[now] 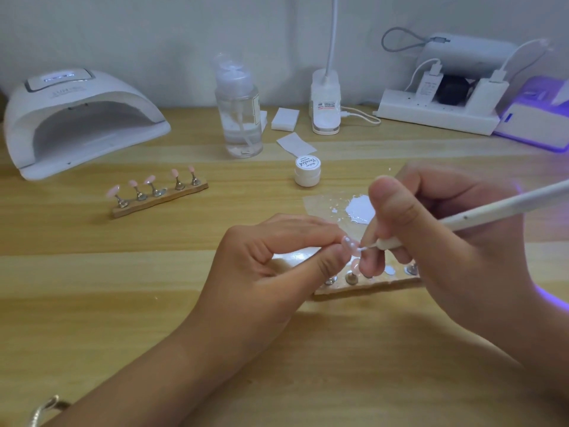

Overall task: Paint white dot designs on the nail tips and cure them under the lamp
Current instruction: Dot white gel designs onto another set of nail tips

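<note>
Left grip pinched one pink nail tip between thumb and forefinger, over the near holder strip, probably to steady and angle it. Right grip was closed pencil-fashion round the dotting pen, its point touching the tip. White gel puddle lay just behind, handy for reloading. Curing lamp stood far left on the worktop, near a second strip of five tips.

The left hand and right hand hide much of the near stand from me; the brush is cut off at right.
</note>
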### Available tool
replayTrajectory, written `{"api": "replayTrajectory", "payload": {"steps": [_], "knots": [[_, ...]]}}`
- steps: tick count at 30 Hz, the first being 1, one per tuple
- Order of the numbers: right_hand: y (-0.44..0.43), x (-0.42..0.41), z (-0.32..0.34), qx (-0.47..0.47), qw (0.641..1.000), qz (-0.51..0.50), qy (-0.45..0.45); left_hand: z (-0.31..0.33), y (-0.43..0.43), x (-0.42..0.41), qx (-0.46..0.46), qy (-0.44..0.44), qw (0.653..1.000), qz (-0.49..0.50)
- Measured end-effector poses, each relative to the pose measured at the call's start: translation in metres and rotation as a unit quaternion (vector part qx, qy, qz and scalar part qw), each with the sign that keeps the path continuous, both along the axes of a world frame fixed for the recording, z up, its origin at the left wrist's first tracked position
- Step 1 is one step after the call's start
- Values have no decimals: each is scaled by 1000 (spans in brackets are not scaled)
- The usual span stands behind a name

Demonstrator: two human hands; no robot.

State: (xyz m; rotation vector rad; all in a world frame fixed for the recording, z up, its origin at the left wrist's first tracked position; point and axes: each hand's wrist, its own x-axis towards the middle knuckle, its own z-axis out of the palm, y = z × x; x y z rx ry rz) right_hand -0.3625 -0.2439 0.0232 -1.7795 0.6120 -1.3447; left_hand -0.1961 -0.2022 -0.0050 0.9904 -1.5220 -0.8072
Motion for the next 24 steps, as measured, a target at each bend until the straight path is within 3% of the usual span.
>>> {"api": "replayTrajectory", "payload": {"steps": [24], "knots": [[0, 1, 0, -4, 1000, -9, 9, 2, 0, 0, 5, 5, 1000, -1]]}}
